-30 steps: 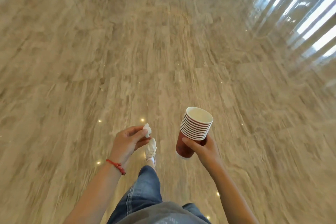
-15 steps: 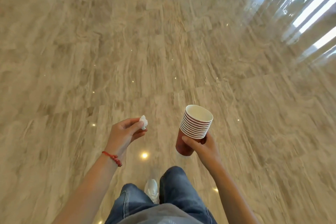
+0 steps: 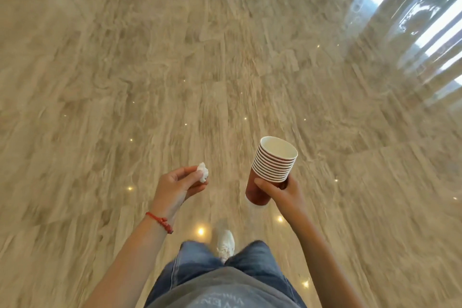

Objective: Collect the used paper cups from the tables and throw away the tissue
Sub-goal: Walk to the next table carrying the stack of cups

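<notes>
A stack of several red paper cups (image 3: 271, 169) with white rims tilts up to the right, its empty white inside facing me. My right hand (image 3: 282, 191) grips the lower part of the stack. A small crumpled white tissue (image 3: 202, 174) is pinched between the thumb and fingertips of my left hand (image 3: 176, 189), which wears a red string bracelet at the wrist. Both hands are held in front of my waist, about a hand's width apart. No table or bin is in view.
Polished beige marble floor (image 3: 175, 70) spreads in all directions, blurred by motion. Bright window reflections (image 3: 425, 32) lie at the upper right. My jeans (image 3: 200, 270) and one white shoe (image 3: 226, 242) show below the hands.
The floor has slid past under me as I walk; my feet have swapped positions. Both hands keep the same grip on the tissue and the cup stack.
</notes>
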